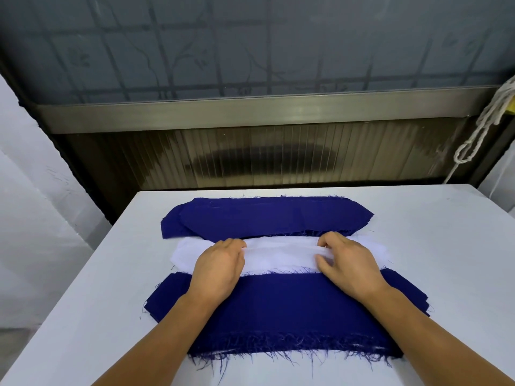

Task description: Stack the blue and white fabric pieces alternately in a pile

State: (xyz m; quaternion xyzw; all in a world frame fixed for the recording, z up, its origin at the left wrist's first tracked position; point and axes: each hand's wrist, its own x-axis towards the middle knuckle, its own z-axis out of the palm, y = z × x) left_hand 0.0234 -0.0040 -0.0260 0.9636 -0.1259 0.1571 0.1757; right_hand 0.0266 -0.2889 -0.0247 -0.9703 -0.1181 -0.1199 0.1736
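Observation:
Three fabric groups lie on the white table (434, 246). At the far side is a heap of dark blue pieces (264, 217). In the middle lies a strip of white pieces (281, 256). Nearest to me is a pile topped by a blue piece (281, 310) with frayed edges. My left hand (220, 263) pinches the left part of the top white piece. My right hand (348, 260) pinches its right part, and the white cloth wrinkles under the fingers. Both forearms cross over the near blue pile.
Behind the table stands a ribbed metal panel (267, 160) under a frosted window. A white cord (485, 126) hangs at the right. White cloth or wall (30, 218) borders the left side. Bare tabletop lies left and right of the fabric.

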